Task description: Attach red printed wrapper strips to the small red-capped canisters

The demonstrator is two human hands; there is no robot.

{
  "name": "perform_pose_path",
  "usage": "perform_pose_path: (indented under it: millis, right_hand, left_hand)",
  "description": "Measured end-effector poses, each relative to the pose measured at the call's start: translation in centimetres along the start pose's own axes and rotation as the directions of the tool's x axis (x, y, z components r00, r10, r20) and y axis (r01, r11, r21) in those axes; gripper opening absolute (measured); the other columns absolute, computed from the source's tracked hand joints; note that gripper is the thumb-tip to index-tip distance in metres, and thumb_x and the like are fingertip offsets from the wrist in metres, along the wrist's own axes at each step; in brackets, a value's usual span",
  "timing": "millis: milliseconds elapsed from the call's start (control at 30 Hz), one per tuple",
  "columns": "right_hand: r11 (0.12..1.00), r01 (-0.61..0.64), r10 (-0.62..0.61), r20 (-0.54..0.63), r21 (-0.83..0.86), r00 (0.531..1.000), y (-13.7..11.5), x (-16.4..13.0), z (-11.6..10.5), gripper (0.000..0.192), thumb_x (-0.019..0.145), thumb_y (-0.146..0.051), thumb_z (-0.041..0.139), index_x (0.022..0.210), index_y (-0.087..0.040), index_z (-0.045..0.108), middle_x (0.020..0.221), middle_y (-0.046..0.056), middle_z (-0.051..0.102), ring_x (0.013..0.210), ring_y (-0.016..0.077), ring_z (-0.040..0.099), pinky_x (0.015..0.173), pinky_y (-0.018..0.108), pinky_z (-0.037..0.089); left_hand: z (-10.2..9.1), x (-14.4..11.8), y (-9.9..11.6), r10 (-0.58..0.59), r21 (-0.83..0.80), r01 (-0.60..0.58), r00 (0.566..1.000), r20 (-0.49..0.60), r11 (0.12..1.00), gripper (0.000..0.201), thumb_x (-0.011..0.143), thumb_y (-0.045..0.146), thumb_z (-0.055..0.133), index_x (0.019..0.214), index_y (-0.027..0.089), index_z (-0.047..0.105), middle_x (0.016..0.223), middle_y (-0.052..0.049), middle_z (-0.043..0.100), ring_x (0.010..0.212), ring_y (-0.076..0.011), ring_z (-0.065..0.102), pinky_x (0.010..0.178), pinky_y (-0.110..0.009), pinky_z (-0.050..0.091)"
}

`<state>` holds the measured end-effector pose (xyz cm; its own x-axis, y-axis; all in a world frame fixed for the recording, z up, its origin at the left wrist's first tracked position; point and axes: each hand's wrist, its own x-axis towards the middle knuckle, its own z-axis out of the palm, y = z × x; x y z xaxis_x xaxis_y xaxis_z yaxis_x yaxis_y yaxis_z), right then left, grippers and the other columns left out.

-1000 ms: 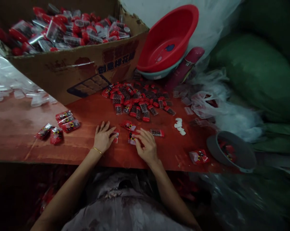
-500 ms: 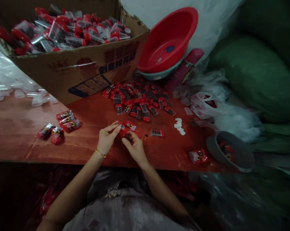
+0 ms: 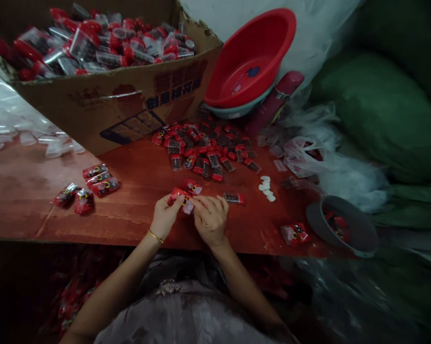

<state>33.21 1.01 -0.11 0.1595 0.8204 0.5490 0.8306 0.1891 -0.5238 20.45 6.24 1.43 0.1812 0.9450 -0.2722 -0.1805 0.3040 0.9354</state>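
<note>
My left hand point(image 3: 165, 219), with a gold bracelet at its wrist, pinches a small red printed plastic packet point(image 3: 177, 193) between thumb and fingers. My right hand point(image 3: 212, 220) is closed, its thumb and fingertips together at the packet's pale right end. Just behind lies another red packet point(image 3: 190, 185) with a yellow and black print. Beyond my right fingers lies a clear tube with a red cap point(image 3: 234, 198), filled with dark pellets. Farther back is a pile of similar red-capped tubes point(image 3: 212, 157).
A cardboard box point(image 3: 129, 102) full of red-capped tubes stands back left. Several packets point(image 3: 99, 180) lie at left. Right are white pieces point(image 3: 267, 187), one packet point(image 3: 294, 234) and a grey bowl point(image 3: 358, 239). A red basin point(image 3: 261, 52) and a flask point(image 3: 272, 105) stand behind.
My right hand has turned palm down and its fingers have closed at the packet's right end. The packet has tipped and moved slightly lower, showing more of its printed face.
</note>
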Motion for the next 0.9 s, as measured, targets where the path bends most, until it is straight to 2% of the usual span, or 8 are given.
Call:
perform_pose_path:
  millis: [67,133,200,267,433,600,767,900]
  right_hand:
    - [0.964,-0.161,0.171,-0.026,0.212,0.985,0.3,-0.2,0.3,0.027,0.087,-0.024,0.046,0.106,-0.027,0.065,0.106,0.005,0.068,0.099,0.0201,0.06,0.093,0.04,0.04]
    - [0.823,-0.339,0.338,0.087,0.456,0.937,0.7,-0.2,0.4,0.031,0.09,-0.03,0.041,0.11,-0.023,0.062,0.105,0.007,0.068,0.096,0.0196,0.062,0.084,0.036,0.048]
    - [0.674,-0.449,0.362,0.268,0.587,0.893,0.9,-0.1,0.4,0.03,0.088,-0.036,0.043,0.105,-0.022,0.064,0.095,0.005,0.07,0.087,0.0185,0.065,0.078,0.033,0.051]
    - [0.644,-0.482,0.333,0.349,0.595,0.876,0.9,0.0,0.3,0.024,0.083,-0.037,0.052,0.092,-0.02,0.068,0.084,0.003,0.071,0.076,0.0175,0.065,0.072,0.031,0.052]
    - [0.828,-0.375,0.314,0.209,0.417,0.926,0.1,0.0,0.5,0.02,0.083,-0.031,0.051,0.074,-0.02,0.064,0.066,0.001,0.067,0.059,0.0139,0.059,0.06,0.025,0.047]
    - [0.931,-0.289,0.267,0.123,0.224,0.956,0.0,-0.4,0.6,0.023,0.088,-0.031,0.043,0.079,-0.02,0.06,0.068,0.002,0.063,0.062,0.0144,0.057,0.06,0.025,0.044]
    - [0.949,-0.314,0.304,0.195,0.022,0.933,1.8,0.6,-0.9,0.031,0.092,-0.036,0.034,0.095,-0.021,0.061,0.074,0.004,0.066,0.065,0.0176,0.061,0.06,0.027,0.044]
    - [0.766,-0.45,0.494,-0.027,-0.46,0.869,5.3,1.2,-3.1,0.042,0.089,-0.043,0.039,0.11,-0.014,0.061,0.082,0.016,0.063,0.071,0.0255,0.06,0.062,0.036,0.044]
  left_hand:
    - [-0.1,0.2,0.0,0.036,0.05,-0.037,0.999,0.012,0.998,0.031,0.063,0.044,0.071,0.07,0.014,0.066,0.062,0.001,0.062,0.057,-0.0104,0.051,0.059,-0.022,0.042]
    - [-0.3,0.1,0.2,0.079,0.132,-0.09,0.993,0.084,0.987,0.028,0.066,0.042,0.068,0.073,0.014,0.067,0.064,0.0,0.063,0.059,-0.0117,0.052,0.06,-0.023,0.041]
    - [-0.5,-0.1,0.4,0.121,0.239,-0.16,0.978,0.168,0.958,0.026,0.071,0.041,0.063,0.07,0.015,0.066,0.063,0.0,0.063,0.059,-0.0124,0.052,0.059,-0.023,0.04]
    - [-0.5,-0.3,0.6,0.154,0.369,-0.227,0.964,0.218,0.901,0.026,0.074,0.04,0.059,0.065,0.016,0.064,0.059,0.0,0.06,0.057,-0.0123,0.051,0.058,-0.022,0.039]
    - [-0.3,-0.4,0.7,0.205,0.588,-0.242,0.97,0.13,0.772,0.028,0.071,0.04,0.062,0.055,0.018,0.059,0.05,0.003,0.053,0.051,-0.0105,0.044,0.052,-0.021,0.034]
    - [0.3,-0.1,0.0,0.104,0.213,-0.136,0.983,0.152,0.968,0.029,0.066,0.042,0.068,0.077,0.015,0.069,0.069,-0.001,0.066,0.063,-0.0125,0.055,0.064,-0.023,0.044]
    - [0.5,0.2,-0.4,-0.077,0.02,0.076,0.994,0.083,0.997,0.037,0.052,0.043,0.079,0.071,0.013,0.07,0.067,-0.001,0.068,0.061,-0.0112,0.057,0.065,-0.024,0.048]
    - [0.3,0.4,-0.1,-0.161,-0.072,0.161,0.987,0.006,0.984,0.042,0.046,0.043,0.082,0.072,0.012,0.069,0.068,-0.002,0.067,0.059,-0.0098,0.058,0.06,-0.022,0.049]
